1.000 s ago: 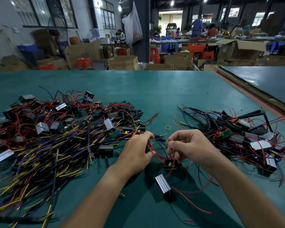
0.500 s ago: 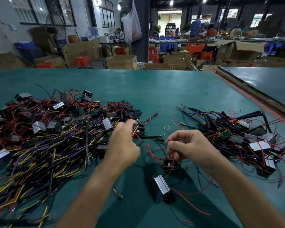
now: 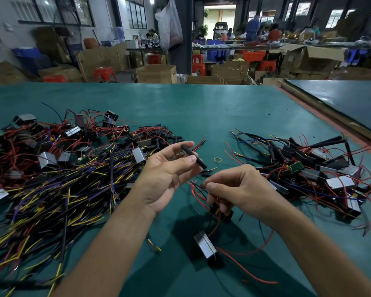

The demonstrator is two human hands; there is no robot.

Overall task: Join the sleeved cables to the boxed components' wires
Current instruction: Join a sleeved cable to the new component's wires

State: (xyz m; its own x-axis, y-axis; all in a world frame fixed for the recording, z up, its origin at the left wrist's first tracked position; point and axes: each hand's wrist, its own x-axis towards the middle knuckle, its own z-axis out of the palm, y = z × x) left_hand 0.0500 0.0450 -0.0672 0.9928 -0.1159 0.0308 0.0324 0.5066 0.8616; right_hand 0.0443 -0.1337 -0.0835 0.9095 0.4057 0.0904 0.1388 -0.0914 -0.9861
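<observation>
Head view: left hand (image 3: 167, 174) pinches a black sleeve (image 3: 194, 156) between thumb and fingers. Right hand (image 3: 242, 189) pinches red and black wires (image 3: 196, 192), by the near edge of the table (image 3: 201, 108).

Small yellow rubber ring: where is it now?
Head view, centre: the small yellow rubber ring lies on the green table, just right of the black sleeve tube pinched by the left hand.

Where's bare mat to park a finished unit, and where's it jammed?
Widest bare stretch: the far table beyond both piles, up to its back edge. Also a lane between the left cable pile and the right pile, with a yellow rubber band in it. Crowded: both piles, and around the boxed component nearest the front, trailing red wires.
</observation>
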